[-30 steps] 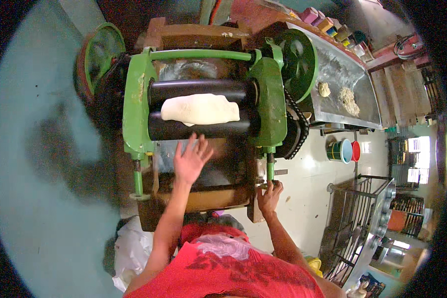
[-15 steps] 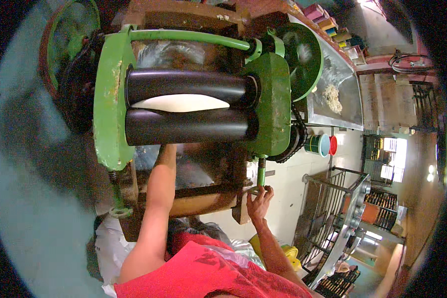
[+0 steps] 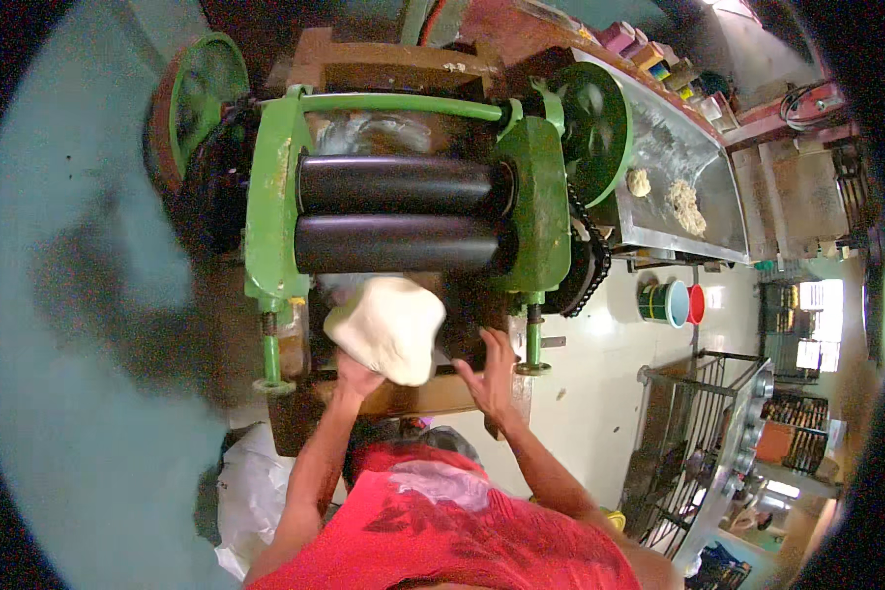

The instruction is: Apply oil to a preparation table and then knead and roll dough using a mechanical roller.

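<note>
A pale, smooth slab of dough (image 3: 388, 329) is held up in front of a green dough roller machine (image 3: 277, 206). My left hand (image 3: 361, 374) grips it at its lower left, with most of the fingers hidden behind the dough. To the right of the dough, my right hand (image 3: 492, 374) holds nothing, its fingers spread, near the machine's right adjusting screw (image 3: 534, 339). Two dark rollers (image 3: 403, 241) lie one behind the other just beyond the dough, and nothing shows between them.
Green wheels (image 3: 600, 133) and a dark chain (image 3: 590, 241) flank the machine. On a metal table (image 3: 698, 147) at the far right lie lumps of dough (image 3: 686, 208). Buckets (image 3: 667, 303) and a metal rack (image 3: 703, 393) stand on the right; a white sack (image 3: 251, 492) sits at lower left.
The dough has come out from between the rollers and now rests in my left hand on the near side. My right hand has left the adjusting screw and moved toward the dough. The view has shifted.
</note>
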`<state>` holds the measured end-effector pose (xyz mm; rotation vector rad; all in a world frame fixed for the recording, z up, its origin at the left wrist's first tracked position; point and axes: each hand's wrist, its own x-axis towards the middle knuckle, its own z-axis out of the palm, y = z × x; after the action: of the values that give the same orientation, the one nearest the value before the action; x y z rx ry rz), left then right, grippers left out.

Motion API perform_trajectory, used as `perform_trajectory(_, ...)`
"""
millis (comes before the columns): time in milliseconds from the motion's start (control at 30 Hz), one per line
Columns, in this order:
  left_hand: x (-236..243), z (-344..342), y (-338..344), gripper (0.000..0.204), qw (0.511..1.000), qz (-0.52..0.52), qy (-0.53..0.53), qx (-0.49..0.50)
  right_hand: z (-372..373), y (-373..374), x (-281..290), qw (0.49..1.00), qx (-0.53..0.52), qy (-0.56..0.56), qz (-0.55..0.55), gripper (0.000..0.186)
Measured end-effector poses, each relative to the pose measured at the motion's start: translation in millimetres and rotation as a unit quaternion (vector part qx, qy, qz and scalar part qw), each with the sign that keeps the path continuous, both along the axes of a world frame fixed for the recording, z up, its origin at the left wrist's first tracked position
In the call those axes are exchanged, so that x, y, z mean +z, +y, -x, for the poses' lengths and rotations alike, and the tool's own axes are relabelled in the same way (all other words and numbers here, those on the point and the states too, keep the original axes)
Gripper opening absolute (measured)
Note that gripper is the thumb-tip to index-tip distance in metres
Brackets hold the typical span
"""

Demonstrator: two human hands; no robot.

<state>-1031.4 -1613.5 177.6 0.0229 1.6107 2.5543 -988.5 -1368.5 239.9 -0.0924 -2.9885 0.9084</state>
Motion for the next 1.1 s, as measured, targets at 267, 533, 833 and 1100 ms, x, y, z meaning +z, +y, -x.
perform_trajectory(267,45,67,14,0.055,0.84,-0.506,-0.179,-0.079,81,-77,69,0.823,-0.077,-0.096,0.554,0.054)
perform_trajectory(533,-129,109,29,0.057,0.822,-0.529,-0.209,0.024,53,-43,24,0.931,0.06,-0.269,0.238,0.048)
perform_trajectory(833,-164,132,-4,0.064,0.826,-0.558,-0.068,0.047,-64,-25,-35,0.903,0.195,-0.376,0.074,0.056)
perform_trajectory(1100,-33,-26,19,0.047,0.877,-0.294,-0.339,0.173,10,3,-219,0.94,0.208,-0.209,0.171,0.05)
